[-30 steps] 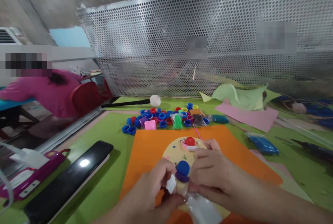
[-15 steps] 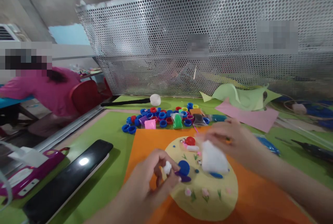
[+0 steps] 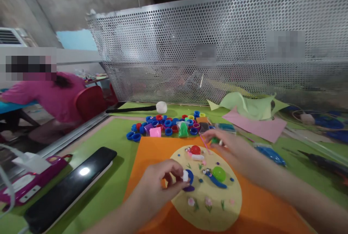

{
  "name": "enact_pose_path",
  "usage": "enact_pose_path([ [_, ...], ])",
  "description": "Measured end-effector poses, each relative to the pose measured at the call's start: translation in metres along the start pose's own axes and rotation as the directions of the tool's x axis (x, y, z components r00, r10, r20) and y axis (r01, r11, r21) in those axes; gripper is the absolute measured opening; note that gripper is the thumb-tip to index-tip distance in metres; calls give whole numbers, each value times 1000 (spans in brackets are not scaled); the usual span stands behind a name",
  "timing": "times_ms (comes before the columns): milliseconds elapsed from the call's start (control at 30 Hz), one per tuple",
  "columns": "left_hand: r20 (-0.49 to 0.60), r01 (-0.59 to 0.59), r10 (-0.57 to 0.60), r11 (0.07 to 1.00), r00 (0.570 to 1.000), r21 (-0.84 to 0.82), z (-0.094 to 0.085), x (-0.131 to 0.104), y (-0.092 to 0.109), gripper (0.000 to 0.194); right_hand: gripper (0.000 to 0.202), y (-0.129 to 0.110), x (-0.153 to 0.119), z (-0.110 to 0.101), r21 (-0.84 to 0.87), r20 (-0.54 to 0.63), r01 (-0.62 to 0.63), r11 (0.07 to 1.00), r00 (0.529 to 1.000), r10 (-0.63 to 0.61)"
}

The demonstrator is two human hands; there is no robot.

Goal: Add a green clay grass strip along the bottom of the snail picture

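White clay bit sat pinched in left hand grip above yellow disc, ready to press; right hand fingers lay apart beside caps.

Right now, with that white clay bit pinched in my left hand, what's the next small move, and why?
Probably lower the left hand and press the white clay bit onto the blue dome: it hovers right beside it on the yellow disc.

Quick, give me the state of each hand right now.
Left hand: closed, pinching a small white lump over the yellow disc.
Right hand: fingers curled at a small green piece; grip cannot be told.
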State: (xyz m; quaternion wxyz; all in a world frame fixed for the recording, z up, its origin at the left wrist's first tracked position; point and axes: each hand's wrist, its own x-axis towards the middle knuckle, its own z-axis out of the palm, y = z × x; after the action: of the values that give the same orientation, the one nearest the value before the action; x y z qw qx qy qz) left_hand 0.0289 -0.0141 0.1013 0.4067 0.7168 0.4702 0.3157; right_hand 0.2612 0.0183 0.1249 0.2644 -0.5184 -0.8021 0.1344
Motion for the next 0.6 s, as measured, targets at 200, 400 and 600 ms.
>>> enact_pose_path([
  [200, -17, 24, -27, 992, 999, -127, 11, -2, 14, 8, 31, -41, -23, 37, 281, -8, 203, 938, 978, -209],
  [400, 139, 190, -143, 879, 980, -436, 15, 7, 20, 32, 29, -29, -24, 40, 145, -183, 386, 911, 915, -359],
  [600, 118, 203, -166, 776, 979, -597, 21, 11, 12, 45, 36, -34, -26, 38, -74, -229, 489, 869, 840, -492],
])
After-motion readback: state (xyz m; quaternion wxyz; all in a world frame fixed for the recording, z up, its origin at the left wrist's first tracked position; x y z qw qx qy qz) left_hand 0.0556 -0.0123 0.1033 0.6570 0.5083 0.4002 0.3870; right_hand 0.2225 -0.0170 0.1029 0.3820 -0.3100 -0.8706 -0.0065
